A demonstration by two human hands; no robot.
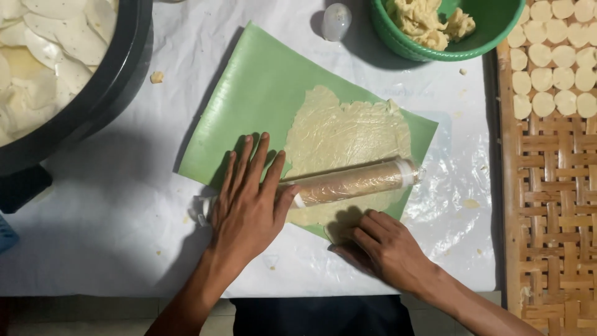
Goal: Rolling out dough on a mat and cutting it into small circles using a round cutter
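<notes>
We see the left hand (249, 208) just below the centre of the frame, palm down and flat, its fingers stretched out and fanned toward the top of the picture. It presses on the left part of a rolling pin (348, 183) wrapped in clear film; nothing is clasped, the hand simply lies open on the roller. The forearm comes up from the bottom edge, slanting slightly right.

The right hand (379, 246) sits lower and to the right, its forearm entering from the bottom right corner. Its fingers are bent and pressed together, the tips pinning the near edge of the green sheet (249, 93) where the dough ends. We cannot tell whether it pinches the edge or only holds it down.

The rolling pin lies almost level across the middle of the frame, its right end a little higher, resting on a thin sheet of pale dough (342, 134) covered by clear plastic. The dough spreads over the right half of the green sheet, which lies tilted on a white covering (112, 205).

At the top right stands a green bowl (491, 31) with lumps of dough. Along the right edge runs a woven tray (553, 186) carrying round dough discs (553, 62) in its upper part. In the upper left a dark pan (106, 81) holds more pale rounds.
</notes>
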